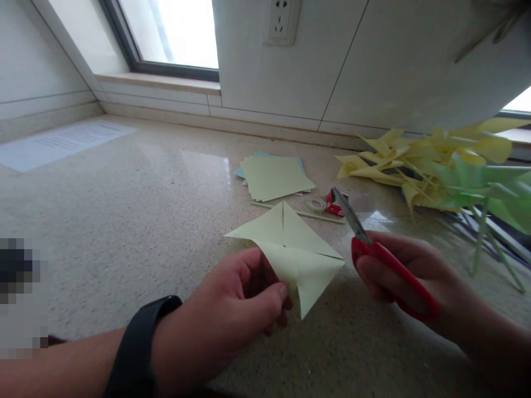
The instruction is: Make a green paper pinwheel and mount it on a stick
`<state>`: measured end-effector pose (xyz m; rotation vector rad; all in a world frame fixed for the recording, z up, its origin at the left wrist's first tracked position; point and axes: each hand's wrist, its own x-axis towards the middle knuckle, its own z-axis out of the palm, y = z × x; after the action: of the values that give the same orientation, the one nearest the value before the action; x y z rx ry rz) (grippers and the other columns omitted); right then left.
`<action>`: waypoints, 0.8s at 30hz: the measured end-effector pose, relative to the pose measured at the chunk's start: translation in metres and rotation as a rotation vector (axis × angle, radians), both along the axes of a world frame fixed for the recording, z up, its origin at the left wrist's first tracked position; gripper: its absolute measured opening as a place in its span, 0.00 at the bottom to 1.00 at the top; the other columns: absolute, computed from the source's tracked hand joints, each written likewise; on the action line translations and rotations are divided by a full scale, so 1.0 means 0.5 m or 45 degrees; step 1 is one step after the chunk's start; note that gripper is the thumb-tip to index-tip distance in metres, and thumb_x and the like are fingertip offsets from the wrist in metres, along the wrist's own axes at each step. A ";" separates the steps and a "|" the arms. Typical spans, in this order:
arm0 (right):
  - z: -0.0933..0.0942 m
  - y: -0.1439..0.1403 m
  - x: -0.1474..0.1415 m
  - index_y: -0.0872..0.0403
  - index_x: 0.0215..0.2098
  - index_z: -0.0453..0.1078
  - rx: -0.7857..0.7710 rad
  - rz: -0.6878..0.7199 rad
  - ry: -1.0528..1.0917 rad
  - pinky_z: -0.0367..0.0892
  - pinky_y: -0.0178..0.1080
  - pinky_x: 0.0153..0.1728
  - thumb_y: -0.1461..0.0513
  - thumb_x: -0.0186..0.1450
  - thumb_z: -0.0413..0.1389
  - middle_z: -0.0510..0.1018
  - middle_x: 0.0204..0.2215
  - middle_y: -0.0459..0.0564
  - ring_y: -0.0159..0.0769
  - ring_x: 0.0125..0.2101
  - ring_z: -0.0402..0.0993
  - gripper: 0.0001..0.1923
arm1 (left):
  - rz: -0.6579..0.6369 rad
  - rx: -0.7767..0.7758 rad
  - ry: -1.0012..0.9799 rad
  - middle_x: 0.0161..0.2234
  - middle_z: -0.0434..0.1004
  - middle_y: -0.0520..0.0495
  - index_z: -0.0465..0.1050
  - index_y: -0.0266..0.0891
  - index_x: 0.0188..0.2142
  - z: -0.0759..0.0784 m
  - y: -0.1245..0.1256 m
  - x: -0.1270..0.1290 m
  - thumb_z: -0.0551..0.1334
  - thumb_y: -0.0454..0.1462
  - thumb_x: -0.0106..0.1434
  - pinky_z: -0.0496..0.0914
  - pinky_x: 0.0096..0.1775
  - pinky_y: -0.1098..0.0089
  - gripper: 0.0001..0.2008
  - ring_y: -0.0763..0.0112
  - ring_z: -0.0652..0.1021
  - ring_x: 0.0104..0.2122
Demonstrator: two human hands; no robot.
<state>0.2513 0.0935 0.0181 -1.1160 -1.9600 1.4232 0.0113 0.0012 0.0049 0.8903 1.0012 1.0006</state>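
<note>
A pale yellow-green paper square (286, 243) is raised a little above the counter, with slits cut inward from its corners and a small dark dot at its centre. My left hand (249, 298) pinches its near left edge between thumb and fingers. In my right hand (398, 276) is a pair of red-handled scissors (398, 276), blades together and pointing up and away to the left. The scissors are apart from the paper, just right of its right corner. Part of the handle is covered by my fingers.
Behind the paper lie a stack of coloured paper squares (277, 177), a thin stick (323, 217), a tape roll (316, 204) and a small red box (334, 203). Yellow and green paper pinwheels (415, 160) crowd the right. A printed sheet (66, 142) lies far left by the wall.
</note>
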 end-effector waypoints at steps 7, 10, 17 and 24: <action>-0.013 0.027 0.002 0.52 0.26 0.66 0.233 -0.164 -0.158 0.57 0.31 0.18 0.43 0.64 0.58 0.66 0.18 0.41 0.28 0.19 0.59 0.23 | 0.059 0.010 -0.114 0.28 0.72 0.53 0.74 0.37 0.38 -0.005 -0.005 -0.002 0.60 0.33 0.63 0.63 0.27 0.76 0.05 0.78 0.69 0.24; -0.019 0.035 0.003 0.52 0.26 0.66 0.319 -0.169 -0.225 0.57 0.32 0.21 0.45 0.63 0.61 0.66 0.20 0.41 0.29 0.21 0.60 0.21 | 0.093 0.022 -0.147 0.27 0.70 0.53 0.73 0.37 0.35 -0.004 -0.004 0.000 0.61 0.35 0.62 0.62 0.28 0.75 0.03 0.76 0.68 0.24; -0.025 0.039 -0.004 0.51 0.25 0.67 0.457 -0.249 -0.391 0.57 0.35 0.21 0.41 0.62 0.58 0.68 0.19 0.43 0.32 0.21 0.61 0.24 | 0.070 -0.041 -0.474 0.34 0.78 0.49 0.74 0.40 0.41 -0.012 0.000 -0.001 0.60 0.36 0.60 0.67 0.34 0.70 0.10 0.69 0.75 0.30; -0.036 0.029 -0.001 0.51 0.27 0.70 0.413 -0.237 -0.517 0.59 0.36 0.22 0.41 0.63 0.57 0.74 0.22 0.47 0.35 0.23 0.67 0.24 | 0.169 0.143 -0.655 0.42 0.80 0.42 0.76 0.35 0.45 -0.019 0.005 0.001 0.55 0.32 0.61 0.70 0.45 0.65 0.15 0.62 0.79 0.43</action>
<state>0.2508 0.1082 -0.0001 -1.4663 -2.1859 0.7889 0.0115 0.0036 -0.0048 0.6122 0.5751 1.3252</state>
